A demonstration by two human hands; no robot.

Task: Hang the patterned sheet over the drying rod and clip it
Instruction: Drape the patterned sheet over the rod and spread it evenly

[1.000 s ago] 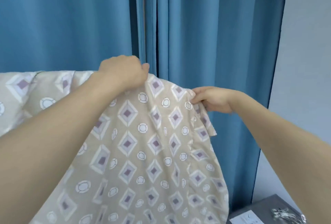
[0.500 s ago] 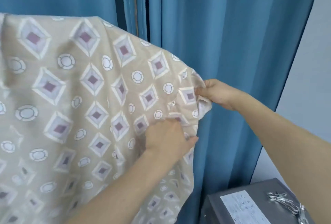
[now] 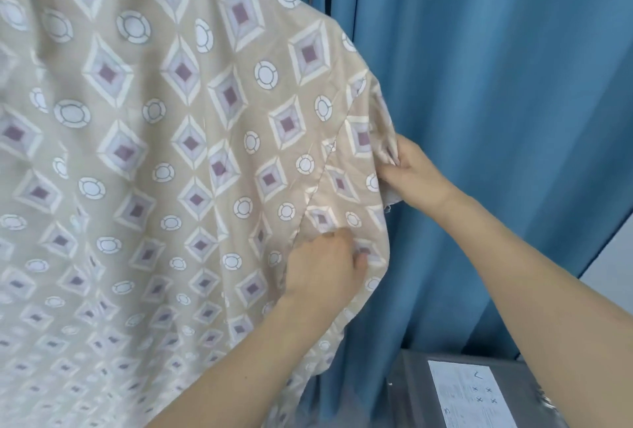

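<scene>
Sheet [image 3: 178, 160] is hanging way higher than a second ago, draped from somewhere above, filling the left of the view in front of the blue curtain [image 3: 496, 119]. Left hand [image 3: 325, 270] has dropped from the top and pinches the seam low down, right hand [image 3: 412, 177] still gripping the edge. Looks like straightening now; no clips on yet.
</scene>
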